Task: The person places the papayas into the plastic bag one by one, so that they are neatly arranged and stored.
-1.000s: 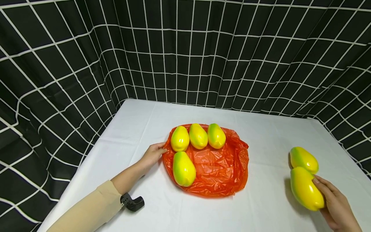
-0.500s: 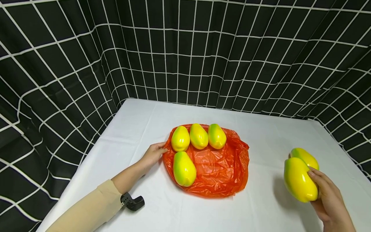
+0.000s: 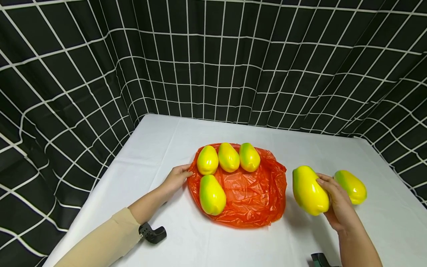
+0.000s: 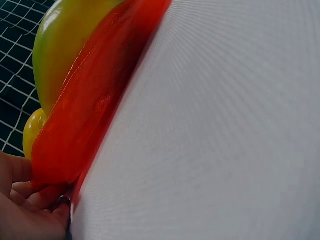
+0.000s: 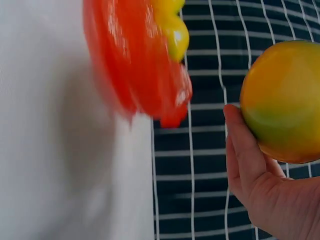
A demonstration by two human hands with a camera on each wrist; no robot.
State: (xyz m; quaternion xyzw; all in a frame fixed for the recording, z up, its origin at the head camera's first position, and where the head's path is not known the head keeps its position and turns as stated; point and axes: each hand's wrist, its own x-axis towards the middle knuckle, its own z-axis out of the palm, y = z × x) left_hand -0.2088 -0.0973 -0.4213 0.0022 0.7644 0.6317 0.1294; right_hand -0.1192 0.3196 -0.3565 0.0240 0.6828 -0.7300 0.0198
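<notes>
A red plastic bag [image 3: 247,196] lies spread on the white table with its mouth upward. Three yellow-green papayas line its back edge, and another papaya [image 3: 212,195] lies at its front left. My left hand [image 3: 176,179] pinches the bag's left rim; the left wrist view shows the red film [image 4: 85,100] between thumb and fingers. Raised above the table just right of the bag is a papaya [image 3: 310,190], gripped from its right side by my right hand [image 3: 338,200]. In the right wrist view the fingers [image 5: 245,145] curve around this papaya [image 5: 285,102].
One more papaya [image 3: 351,187] lies on the table behind my right hand. Black cloth with a white grid [image 3: 213,66] hangs around the back and sides of the white table [image 3: 160,141]. Black wrist devices show near both forearms, the left one [image 3: 152,232] fully.
My right hand has lifted a papaya off the right side of the table and carried it left, close to the bag. My left hand stays at the bag's rim.
</notes>
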